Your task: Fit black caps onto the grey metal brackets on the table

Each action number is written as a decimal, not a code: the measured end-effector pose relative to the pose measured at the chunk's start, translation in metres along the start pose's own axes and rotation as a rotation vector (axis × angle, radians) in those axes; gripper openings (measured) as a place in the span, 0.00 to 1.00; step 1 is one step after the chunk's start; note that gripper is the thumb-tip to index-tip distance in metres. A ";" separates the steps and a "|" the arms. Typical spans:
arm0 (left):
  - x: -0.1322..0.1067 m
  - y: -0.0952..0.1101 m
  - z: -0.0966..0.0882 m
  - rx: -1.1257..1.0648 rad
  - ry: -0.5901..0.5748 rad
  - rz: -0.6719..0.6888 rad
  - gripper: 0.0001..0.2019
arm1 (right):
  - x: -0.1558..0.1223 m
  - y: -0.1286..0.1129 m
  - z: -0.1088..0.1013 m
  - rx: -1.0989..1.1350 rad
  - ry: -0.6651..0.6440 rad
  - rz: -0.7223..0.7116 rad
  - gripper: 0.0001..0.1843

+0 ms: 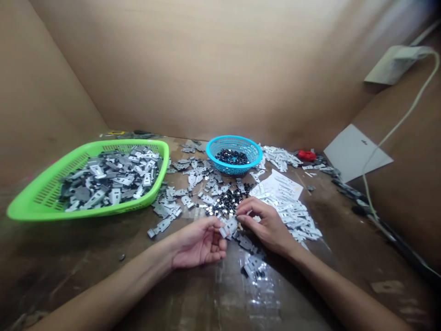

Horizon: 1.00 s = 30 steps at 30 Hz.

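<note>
My left hand (pixel 201 242) rests palm-up on the brown table (pixel 86 257), fingers curled, pinching a small grey metal plate (pixel 230 225) between thumb and fingertips. My right hand (pixel 265 223) meets it from the right, fingers pinched at the plate's edge; what sits between those fingertips is too small to make out. Just beyond both hands lies a heap of tiny black parts (pixel 229 202). Loose grey plates (pixel 193 184) spread across the table behind it.
A green basket (pixel 41 197) full of grey plates stands at the left. A blue basket (pixel 215 149) of black parts sits at the back centre. White plates (pixel 299 220), a printed sheet (pixel 280 181), a red object (pixel 306 155) and a white cable (pixel 396 128) lie right.
</note>
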State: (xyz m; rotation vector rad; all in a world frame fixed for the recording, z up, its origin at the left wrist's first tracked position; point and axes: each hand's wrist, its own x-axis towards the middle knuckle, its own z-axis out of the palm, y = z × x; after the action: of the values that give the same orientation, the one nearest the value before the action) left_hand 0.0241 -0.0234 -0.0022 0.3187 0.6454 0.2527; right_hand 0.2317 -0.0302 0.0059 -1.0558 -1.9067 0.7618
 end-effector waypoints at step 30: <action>0.000 0.000 0.002 -0.037 -0.044 0.015 0.09 | -0.010 0.000 -0.001 -0.145 -0.040 -0.131 0.06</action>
State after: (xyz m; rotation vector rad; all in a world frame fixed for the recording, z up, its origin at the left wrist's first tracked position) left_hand 0.0255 -0.0238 -0.0006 0.2928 0.5940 0.2711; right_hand 0.2360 -0.0390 0.0032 -0.9972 -2.0683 0.5812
